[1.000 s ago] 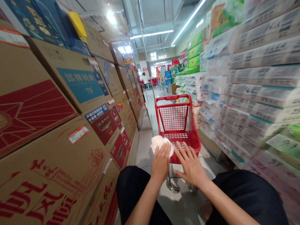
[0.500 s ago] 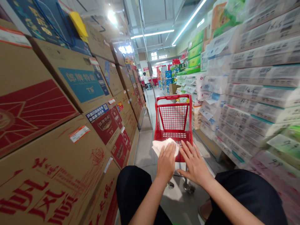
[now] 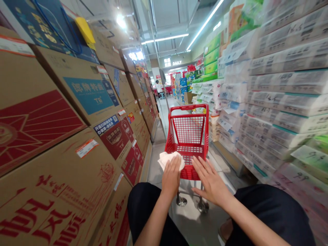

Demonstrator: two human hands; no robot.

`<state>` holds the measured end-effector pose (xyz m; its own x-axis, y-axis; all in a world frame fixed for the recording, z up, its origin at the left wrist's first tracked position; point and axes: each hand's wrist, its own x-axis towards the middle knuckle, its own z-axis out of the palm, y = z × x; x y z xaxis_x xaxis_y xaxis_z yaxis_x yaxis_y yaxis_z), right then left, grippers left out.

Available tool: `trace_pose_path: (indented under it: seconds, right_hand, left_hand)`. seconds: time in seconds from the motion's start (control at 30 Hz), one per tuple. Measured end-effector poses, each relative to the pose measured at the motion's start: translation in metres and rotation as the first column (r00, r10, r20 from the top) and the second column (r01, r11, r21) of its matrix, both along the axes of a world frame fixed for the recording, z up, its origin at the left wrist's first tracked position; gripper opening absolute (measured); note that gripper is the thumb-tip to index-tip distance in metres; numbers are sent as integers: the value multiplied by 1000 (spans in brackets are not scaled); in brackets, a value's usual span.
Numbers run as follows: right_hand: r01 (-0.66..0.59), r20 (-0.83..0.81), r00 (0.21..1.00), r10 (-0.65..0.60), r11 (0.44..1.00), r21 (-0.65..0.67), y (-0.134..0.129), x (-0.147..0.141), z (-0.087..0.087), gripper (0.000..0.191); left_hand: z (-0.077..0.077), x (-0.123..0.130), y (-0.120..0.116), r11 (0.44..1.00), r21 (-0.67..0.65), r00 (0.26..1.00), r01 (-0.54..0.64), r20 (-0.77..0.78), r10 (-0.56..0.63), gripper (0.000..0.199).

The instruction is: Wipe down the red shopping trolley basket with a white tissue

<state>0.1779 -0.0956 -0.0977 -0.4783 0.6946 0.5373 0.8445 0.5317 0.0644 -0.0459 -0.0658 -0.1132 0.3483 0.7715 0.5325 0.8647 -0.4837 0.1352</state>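
Observation:
A small red shopping cart (image 3: 188, 128) with a mesh back and a slotted seat stands straight ahead of me in the aisle. My left hand (image 3: 171, 176) presses a folded white cloth (image 3: 164, 160) against the near left edge of the cart. The cloth sticks out past the fingertips; its underside is hidden. At the cart's near right edge lies my right hand (image 3: 211, 179), fingers stretched and spread, with nothing in it. Its fingertips appear to touch the red plastic.
Stacked cardboard cartons (image 3: 102, 147) wall the left side, with gift bags (image 3: 58, 27) on top. Packs of tissue paper (image 3: 287, 85) are piled on the right. Caster wheels (image 3: 202, 206) support the cart on the tiled floor. Far down the aisle is a person (image 3: 158, 88).
My left hand has slid the cloth leftward along the cart's near edge, away from my right hand. The cart has turned slightly. My right hand has shifted a little left.

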Motion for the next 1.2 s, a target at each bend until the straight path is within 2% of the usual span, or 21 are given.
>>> trace_pose_path:
  seconds: [0.1,0.2,0.27,0.33,0.43,0.57,0.73,0.97,1.2]
  right_hand:
    - [32,-17,999,-32,999,-9,14,19,2,95]
    - [52,-57,997,-54,998,-47,25,22,-1,97]
    - [60,-84,994,-65,997,-58,28,17,-5,100]
    - [65,-93,993,-70,997,-50,29,13,-9,99]
    - [60,-91,994,-62,998,-29,27,14,-11,96]
    - [40,-94,995,-41,999,-17,20,23,-11,89]
    - [2,-115,993,-4,1000,-18,7,19,-8,78]
    - [-8,-160,987,10,1000,10,-7,-8,-5,78]
    - [-44,-154,987,48,999,30,-10,-30,-4,86]
  left_hand:
    - [0,-9,7,993,11,992,-120,28,120,63]
    - [-2,7,8,980,11,979,-197,51,196,62]
    - [-4,28,4,987,7,986,-158,43,158,62]
    - [-5,50,-2,997,6,997,-71,32,71,62]
    - [-1,63,-6,999,5,999,47,16,-48,62]
    - [6,39,-2,990,-47,990,133,-29,-135,66]
    - [6,-3,8,995,-60,995,78,71,-74,62]
    - [1,-23,16,995,-65,986,81,154,-70,55]
    - [3,-46,39,992,-98,976,85,207,-63,51]
